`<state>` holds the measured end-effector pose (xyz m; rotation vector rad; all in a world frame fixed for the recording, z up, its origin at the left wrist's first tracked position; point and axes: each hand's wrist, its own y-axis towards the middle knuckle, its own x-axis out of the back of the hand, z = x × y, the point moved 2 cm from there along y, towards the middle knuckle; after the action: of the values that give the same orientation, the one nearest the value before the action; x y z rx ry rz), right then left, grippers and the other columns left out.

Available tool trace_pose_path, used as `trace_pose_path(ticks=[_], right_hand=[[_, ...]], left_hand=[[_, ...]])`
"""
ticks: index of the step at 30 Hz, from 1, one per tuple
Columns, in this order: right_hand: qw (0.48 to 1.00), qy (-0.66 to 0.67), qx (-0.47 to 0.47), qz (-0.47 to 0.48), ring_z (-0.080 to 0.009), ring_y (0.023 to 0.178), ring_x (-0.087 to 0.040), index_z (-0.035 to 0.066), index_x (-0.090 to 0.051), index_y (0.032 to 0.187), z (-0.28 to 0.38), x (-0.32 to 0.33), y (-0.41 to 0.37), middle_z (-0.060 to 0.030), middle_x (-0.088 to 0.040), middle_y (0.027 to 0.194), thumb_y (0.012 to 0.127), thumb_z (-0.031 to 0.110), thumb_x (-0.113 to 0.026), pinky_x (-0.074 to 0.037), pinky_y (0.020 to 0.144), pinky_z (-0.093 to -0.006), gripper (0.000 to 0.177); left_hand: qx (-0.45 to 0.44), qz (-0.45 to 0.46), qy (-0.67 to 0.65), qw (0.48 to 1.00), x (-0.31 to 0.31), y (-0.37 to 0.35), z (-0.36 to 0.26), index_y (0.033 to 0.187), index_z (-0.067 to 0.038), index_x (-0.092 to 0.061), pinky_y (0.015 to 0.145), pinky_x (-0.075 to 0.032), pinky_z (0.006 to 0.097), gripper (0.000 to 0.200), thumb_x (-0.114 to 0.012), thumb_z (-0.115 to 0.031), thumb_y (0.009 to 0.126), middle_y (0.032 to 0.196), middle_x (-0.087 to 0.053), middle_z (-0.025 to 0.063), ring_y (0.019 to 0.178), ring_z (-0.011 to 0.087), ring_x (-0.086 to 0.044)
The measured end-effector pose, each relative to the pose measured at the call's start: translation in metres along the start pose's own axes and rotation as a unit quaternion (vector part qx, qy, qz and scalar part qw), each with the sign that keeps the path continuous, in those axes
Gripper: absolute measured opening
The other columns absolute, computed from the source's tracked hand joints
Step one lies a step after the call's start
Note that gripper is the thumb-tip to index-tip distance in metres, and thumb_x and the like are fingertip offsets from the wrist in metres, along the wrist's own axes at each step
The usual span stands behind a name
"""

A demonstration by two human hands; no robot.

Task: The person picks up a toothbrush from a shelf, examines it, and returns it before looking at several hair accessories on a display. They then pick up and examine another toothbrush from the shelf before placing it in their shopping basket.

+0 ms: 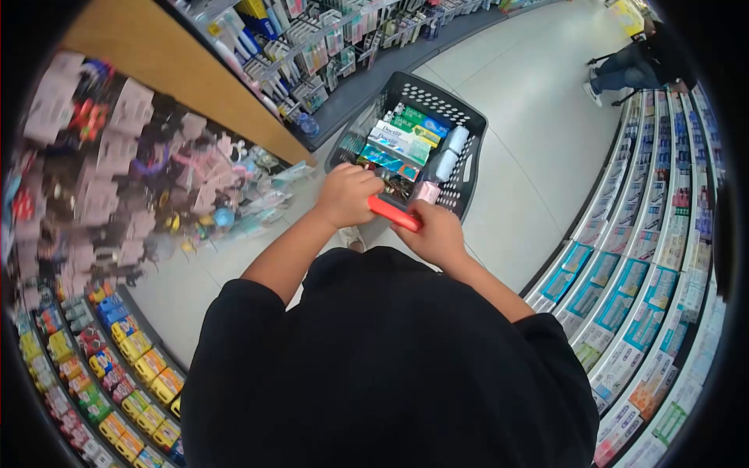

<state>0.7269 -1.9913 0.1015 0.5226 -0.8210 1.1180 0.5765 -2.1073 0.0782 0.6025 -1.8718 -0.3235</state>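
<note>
Both hands grip a red handle (pixel 396 214) at the near end of a black perforated basket (pixel 477 117). My left hand (pixel 348 193) is closed round the handle's left end, and my right hand (pixel 434 232) round its right end. In the basket lie toothpaste boxes (pixel 399 140), a green box (pixel 421 119) among them. Two pale rolled or bottle-shaped items (pixel 451 154) rest along the basket's right side. A pink item (pixel 425 193) sits just beyond my right hand. What supports the basket from below is hidden.
Shelves of boxed goods (pixel 624 312) curve along the right. Racks of hanging packets (pixel 335 47) stand ahead, and hair accessories (pixel 156 156) hang at the left. Colourful packs (pixel 133 366) fill the lower-left shelves. A person (pixel 636 62) is at the upper right on the pale floor (pixel 515 156).
</note>
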Motion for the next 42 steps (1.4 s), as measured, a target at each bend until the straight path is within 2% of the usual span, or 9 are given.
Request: trace_pose_path(ticks=[5,11,17,20,22,27,30,37,42], right_hand=[[0.989,-0.014,0.054,-0.136,-0.0279,0.054,-0.053,0.007,-0.058,0.073,-0.02,0.017,0.045,-0.0087,-0.051,0.056,0.064,0.027,-0.075,-0.043,0.051,-0.0388,0.028],[0.979,-0.032,0.068,-0.189,-0.0273,0.056,-0.054,0.007,-0.057,0.072,-0.043,0.041,0.094,-0.0082,-0.051,0.056,0.064,0.024,-0.074,-0.043,0.054,-0.0372,0.025],[0.984,0.002,0.063,-0.165,-0.0278,0.058,-0.054,0.005,-0.059,0.077,-0.08,0.068,0.14,-0.0103,-0.054,0.062,0.066,0.024,-0.075,-0.043,0.053,-0.0378,0.027],[0.986,0.027,0.057,-0.155,-0.0288,0.064,-0.056,0.006,-0.053,0.074,-0.097,0.09,0.163,-0.0111,-0.055,0.065,0.071,0.028,-0.07,-0.044,0.058,-0.0404,0.028],[0.995,0.072,0.011,-0.068,-0.032,0.073,-0.056,0.003,-0.052,0.08,-0.112,0.102,0.18,-0.0138,-0.056,0.071,0.076,0.031,-0.067,-0.046,0.062,-0.0437,0.031],[0.988,0.154,-0.015,0.0,-0.0362,0.07,-0.061,0.004,-0.053,0.095,-0.148,0.135,0.223,-0.0175,-0.061,0.073,0.077,0.033,-0.068,-0.047,0.063,-0.0448,0.037],[0.982,0.177,-0.061,0.033,-0.0366,0.07,-0.062,0.003,-0.053,0.096,-0.169,0.151,0.248,-0.0181,-0.063,0.073,0.077,0.034,-0.068,-0.048,0.064,-0.0438,0.039],[0.988,0.124,-0.077,-0.048,-0.0357,0.06,-0.061,0.001,-0.059,0.073,-0.219,0.19,0.296,-0.019,-0.061,0.063,0.074,0.034,-0.068,-0.049,0.056,-0.0436,0.034],[0.993,0.061,-0.062,-0.084,-0.031,0.05,-0.059,0.003,-0.06,0.075,-0.246,0.209,0.326,-0.0139,-0.059,0.058,0.073,0.033,-0.068,-0.048,0.049,-0.0397,0.031]], left_hand=[[-0.038,-0.008,-0.034,0.999,-0.017,0.057,0.036,0.062,-0.013,-0.052,0.057,-0.04,0.0332,0.014,-0.065,-0.017,0.057,0.06,-0.05,0.0013,0.057,0.0215,-0.051],[-0.05,-0.009,-0.029,0.998,-0.038,0.119,0.069,0.063,-0.013,-0.054,0.059,-0.041,0.0347,0.015,-0.066,-0.018,0.057,0.06,-0.051,0.002,0.06,0.022,-0.053],[-0.065,-0.011,-0.042,0.997,-0.06,0.182,0.092,0.064,-0.012,-0.055,0.058,-0.041,0.0354,0.012,-0.064,-0.012,0.056,0.061,-0.052,0.0032,0.058,0.0233,-0.052],[-0.067,0.019,-0.006,0.998,-0.07,0.22,0.095,0.063,-0.012,-0.054,0.057,-0.041,0.0353,0.012,-0.065,-0.012,0.057,0.062,-0.053,0.0034,0.058,0.0237,-0.053],[-0.069,0.034,-0.022,0.997,-0.076,0.243,0.103,0.064,-0.011,-0.054,0.056,-0.04,0.0349,0.014,-0.065,-0.011,0.056,0.06,-0.052,0.0039,0.056,0.0245,-0.052],[-0.062,0.048,0.012,0.997,-0.1,0.297,0.113,0.064,-0.012,-0.053,0.06,-0.042,0.0343,0.014,-0.066,-0.014,0.057,0.064,-0.054,0.0035,0.062,0.0238,-0.055],[-0.069,0.04,0.023,0.997,-0.114,0.33,0.119,0.064,-0.012,-0.053,0.06,-0.041,0.0344,0.014,-0.065,-0.014,0.057,0.065,-0.053,0.0036,0.063,0.0232,-0.054],[-0.104,0.029,0.005,0.994,-0.159,0.406,0.145,0.061,-0.012,-0.052,0.055,-0.039,0.0349,0.015,-0.066,-0.013,0.056,0.058,-0.05,0.0036,0.054,0.0239,-0.051],[-0.121,0.008,-0.038,0.992,-0.184,0.455,0.16,0.06,-0.011,-0.051,0.055,-0.039,0.0349,0.015,-0.066,-0.011,0.056,0.058,-0.049,0.0033,0.053,0.0242,-0.049]])
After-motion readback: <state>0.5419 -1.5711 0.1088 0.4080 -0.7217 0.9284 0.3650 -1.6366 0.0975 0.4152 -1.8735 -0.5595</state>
